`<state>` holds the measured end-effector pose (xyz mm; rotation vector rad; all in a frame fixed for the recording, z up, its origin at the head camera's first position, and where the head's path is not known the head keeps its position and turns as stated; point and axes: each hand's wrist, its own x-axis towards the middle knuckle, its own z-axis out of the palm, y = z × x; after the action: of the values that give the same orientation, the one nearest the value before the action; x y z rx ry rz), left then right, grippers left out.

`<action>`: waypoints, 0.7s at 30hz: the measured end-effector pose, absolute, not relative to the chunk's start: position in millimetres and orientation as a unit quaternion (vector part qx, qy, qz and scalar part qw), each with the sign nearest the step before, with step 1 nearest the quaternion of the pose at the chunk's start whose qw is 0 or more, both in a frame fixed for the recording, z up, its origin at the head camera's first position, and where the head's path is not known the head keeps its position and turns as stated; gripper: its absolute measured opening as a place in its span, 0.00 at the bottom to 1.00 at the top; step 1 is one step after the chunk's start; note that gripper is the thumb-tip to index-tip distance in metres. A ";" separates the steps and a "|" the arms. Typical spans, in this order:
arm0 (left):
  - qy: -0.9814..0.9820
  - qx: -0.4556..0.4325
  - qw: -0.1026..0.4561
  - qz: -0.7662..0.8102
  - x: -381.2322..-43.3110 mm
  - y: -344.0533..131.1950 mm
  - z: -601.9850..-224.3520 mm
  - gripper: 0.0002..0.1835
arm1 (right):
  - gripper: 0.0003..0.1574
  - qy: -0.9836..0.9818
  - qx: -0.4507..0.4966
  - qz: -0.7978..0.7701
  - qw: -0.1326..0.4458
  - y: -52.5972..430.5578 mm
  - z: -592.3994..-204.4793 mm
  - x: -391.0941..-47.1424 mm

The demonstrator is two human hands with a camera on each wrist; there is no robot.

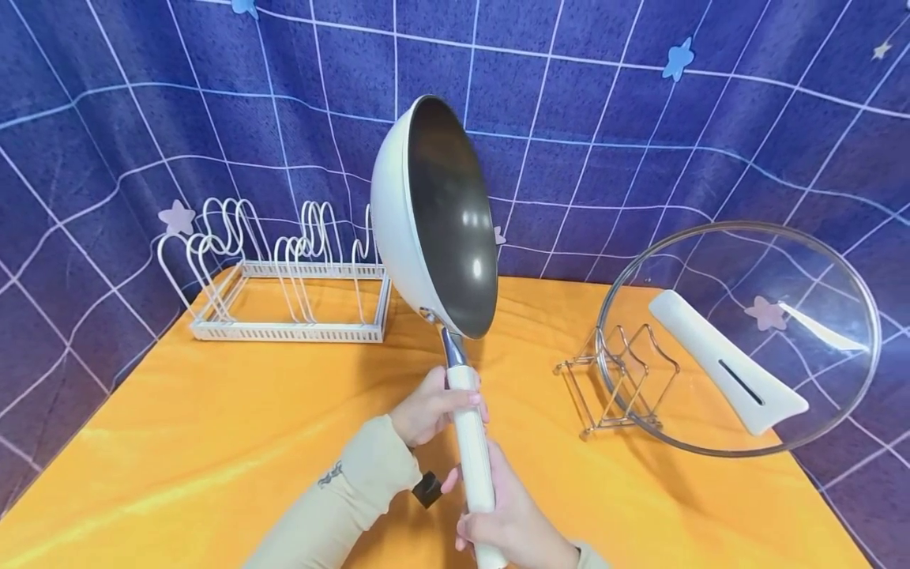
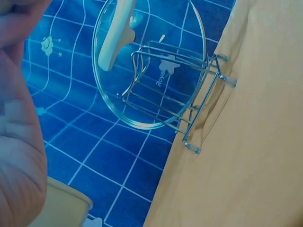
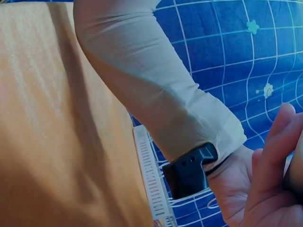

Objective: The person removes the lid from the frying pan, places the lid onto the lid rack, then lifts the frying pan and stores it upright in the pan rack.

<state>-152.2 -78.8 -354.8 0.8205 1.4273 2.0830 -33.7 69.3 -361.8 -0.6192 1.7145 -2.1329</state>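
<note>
Filling the back of my head view is a dark blue curtain (image 1: pixel 569 182) with a pale grid and stars. Before it I have the table (image 1: pixel 213 435), covered in orange cloth. The wok (image 1: pixel 444 217) is held up at the middle of my view, bowl uppermost, dark inside turned to the right, white outside to the left, its wok handle (image 1: pixel 471 450) slanting down toward me. Off to the right, a glass lid (image 1: pixel 768 340) with a white grip (image 1: pixel 725 359) stands tilted on edge. At the left, near the back, a white rack (image 1: pixel 287 333) sits on the cloth, its right end just beside the wok in my view. The lid's edge is seated in a small wire stand (image 2: pixel 201 108). The right hand (image 1: pixel 512 506) grips the wok handle near its lower end; the left hand (image 1: pixel 430 407) is curled round it higher up, just below the metal neck (image 1: pixel 453 348). Smallest, a black box (image 3: pixel 187 172) sits on the left wrist
</note>
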 end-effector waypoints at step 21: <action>0.597 0.381 0.191 0.680 -154.3 -110.6 -338.8 0.13 | 0.51 0.575 -0.327 -0.720 0.209 71.1 -368.0 -52.0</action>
<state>-154.3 -110.6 -338.8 1.0699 1.6760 1.9114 -52.0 71.1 -368.0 -0.9107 1.6007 -2.0036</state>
